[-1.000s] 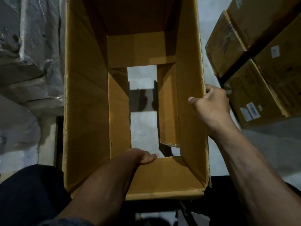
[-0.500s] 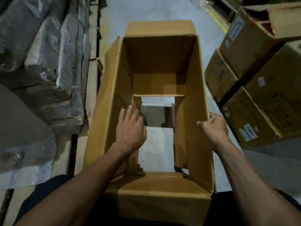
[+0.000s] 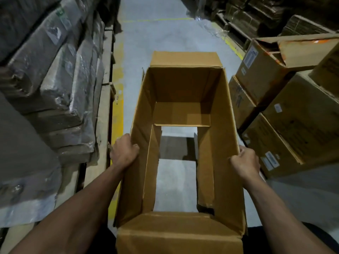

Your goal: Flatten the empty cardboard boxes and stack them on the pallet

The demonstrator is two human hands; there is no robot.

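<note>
Nearest, the left hand (image 3: pixel 124 154) and right hand (image 3: pixel 245 162) curl their fingers over opposite long walls of the open cardboard box (image 3: pixel 216 171), held upright between them, likely to collapse it sideways. Beyond its right wall sit stacked cartons (image 3: pixel 293 129); no pallet clearly identifiable.

The brown box (image 3: pixel 183 99) stood open at top and bottom, floor showing through between its hanging lower flaps, walls still square, a flap folded outward at each end.
</note>
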